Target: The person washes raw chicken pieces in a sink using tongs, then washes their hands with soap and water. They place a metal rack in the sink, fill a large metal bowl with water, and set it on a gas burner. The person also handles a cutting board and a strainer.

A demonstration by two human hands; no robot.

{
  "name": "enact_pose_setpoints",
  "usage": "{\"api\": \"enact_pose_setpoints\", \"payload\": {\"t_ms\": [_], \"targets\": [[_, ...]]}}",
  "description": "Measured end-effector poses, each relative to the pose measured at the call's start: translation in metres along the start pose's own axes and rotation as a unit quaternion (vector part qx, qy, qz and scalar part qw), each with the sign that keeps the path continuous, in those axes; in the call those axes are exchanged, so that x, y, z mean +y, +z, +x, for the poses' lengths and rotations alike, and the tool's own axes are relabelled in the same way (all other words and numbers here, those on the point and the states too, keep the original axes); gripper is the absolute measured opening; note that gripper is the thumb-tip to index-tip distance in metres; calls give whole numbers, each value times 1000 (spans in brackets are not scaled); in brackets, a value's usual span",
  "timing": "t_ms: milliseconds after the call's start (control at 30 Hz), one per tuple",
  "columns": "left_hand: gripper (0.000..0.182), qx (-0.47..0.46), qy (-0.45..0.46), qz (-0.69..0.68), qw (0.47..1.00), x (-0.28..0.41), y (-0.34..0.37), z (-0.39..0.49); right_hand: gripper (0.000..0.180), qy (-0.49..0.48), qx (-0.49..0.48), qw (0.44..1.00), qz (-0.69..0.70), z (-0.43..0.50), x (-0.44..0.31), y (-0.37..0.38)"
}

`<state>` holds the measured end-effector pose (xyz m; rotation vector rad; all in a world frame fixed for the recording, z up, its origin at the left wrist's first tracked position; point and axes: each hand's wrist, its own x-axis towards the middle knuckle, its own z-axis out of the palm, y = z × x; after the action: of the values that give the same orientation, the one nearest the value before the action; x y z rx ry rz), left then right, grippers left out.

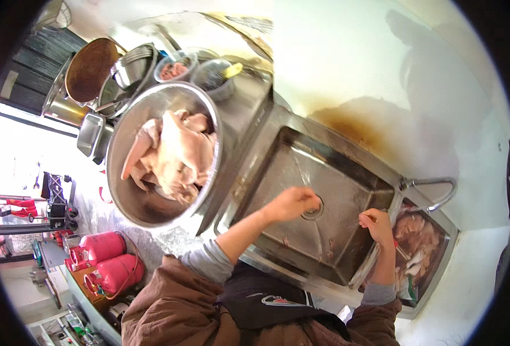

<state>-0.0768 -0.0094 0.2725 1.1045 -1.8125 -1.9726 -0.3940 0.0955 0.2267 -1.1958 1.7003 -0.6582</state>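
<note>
My left hand is over the stainless steel sink basin, with its fingers curled and blurred near the drain. Whether anything small is in it, I cannot tell. Close to the divider between the two basins is my right hand, its fingers folded in and nothing visible in them. A few small scraps lie on the wet basin floor. To the left, a large steel bowl holds raw whole poultry. The second basin, at the right, contains pale raw meat pieces.
A curved faucet reaches over the right basin. Behind the bowl stand a plastic tub of meat, a tub with a yellow-handled tool, stacked steel bowls and large pots. Red gas cylinders sit at lower left.
</note>
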Motion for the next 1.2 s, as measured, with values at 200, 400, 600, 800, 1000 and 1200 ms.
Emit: {"api": "enact_pose_setpoints", "payload": {"t_ms": [200,400,600,800,1000,1200], "targets": [[19,2,-13,332,943,-59,-4,-43,24,306,-210,904,210,48,-67,141],[24,-2,-9,353,936,-126,-10,-74,14,-193,65,961,-185,159,-233,201],[23,54,55,198,977,-147,-9,-80,29,-583,38,767,-266,320,-429,346],[16,77,22,71,994,-170,-18,-98,26,-401,48,898,-176,355,-496,381],[13,123,13,-38,992,-141,-37,-94,37,-133,-32,871,472,260,-494,251],[16,219,47,91,970,-94,-44,-83,28,-142,-296,585,742,154,-299,153]]}}
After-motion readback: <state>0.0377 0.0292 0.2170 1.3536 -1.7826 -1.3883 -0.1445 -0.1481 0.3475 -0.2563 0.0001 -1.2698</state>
